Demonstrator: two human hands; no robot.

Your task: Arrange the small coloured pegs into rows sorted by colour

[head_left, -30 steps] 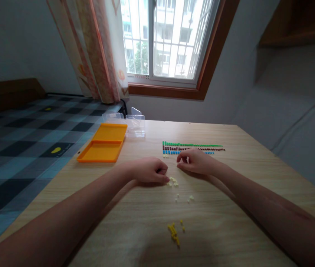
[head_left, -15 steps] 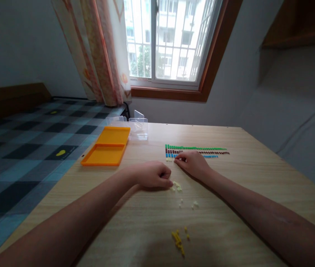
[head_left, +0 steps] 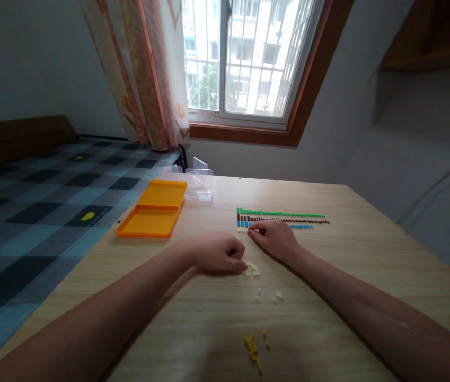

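Note:
Small coloured blocks stand in rows on the table: green (head_left: 262,213), brown (head_left: 308,220), blue (head_left: 302,227), and a short pale yellow row (head_left: 241,230) nearest me. At the end of the pale yellow row, my right hand (head_left: 276,237) pinches a small pale yellow block, mostly hidden by the fingertips. My left hand (head_left: 219,251) rests closed on the table, its thumb and index tip beside a loose cluster of pale yellow blocks (head_left: 253,269). Whatever its curled fingers hold is hidden. My right hand covers part of the blue and brown rows.
More pale blocks (head_left: 278,297) and a pile of deeper yellow pieces (head_left: 252,350) lie closer to me. An open orange case (head_left: 149,222) sits at the left, with clear plastic boxes (head_left: 199,185) behind it. A bed (head_left: 61,212) adjoins the table's left side.
Both hands hold nearly the same places and poses. The view has shifted slightly; no block has visibly changed position on the table.

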